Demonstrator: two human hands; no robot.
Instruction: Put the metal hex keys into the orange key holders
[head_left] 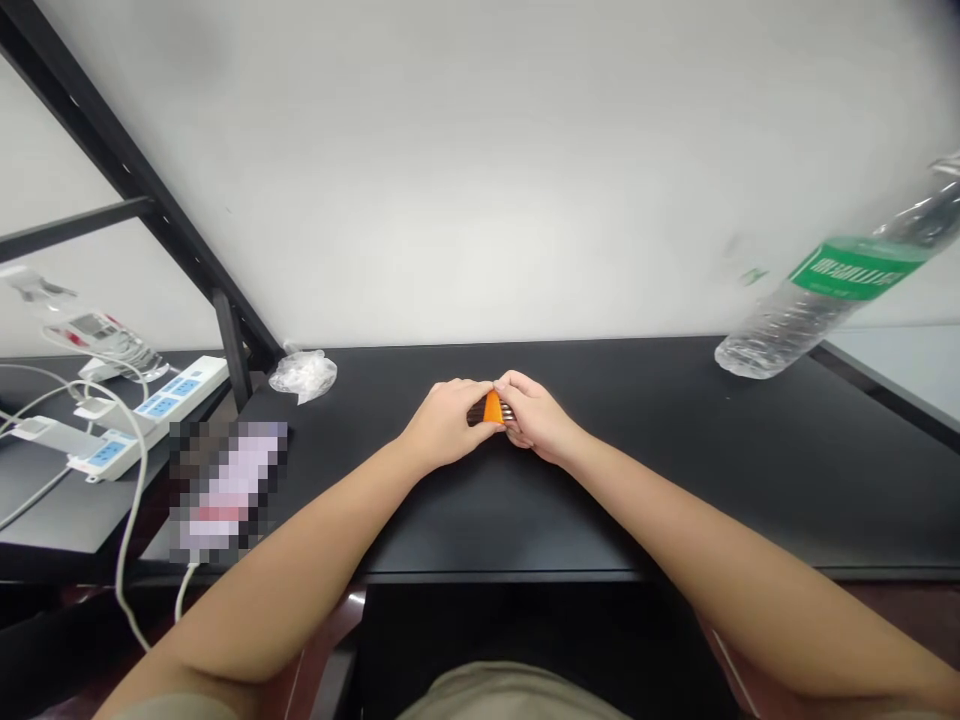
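Now the left hand (448, 425) and right hand (538, 417) sit together, their grip clamped from both sides on one small orange-and-black object (493, 408), partly hidden by the fingers, near the middle of the black table (622, 500). Left of that object lie one pixelated item (225, 490), too blurred to name, one clear plastic bag (303, 375) of something white, and, farther out, two white power strips (180, 395); far to its right is one tilted water bottle (832, 280) with a green label.
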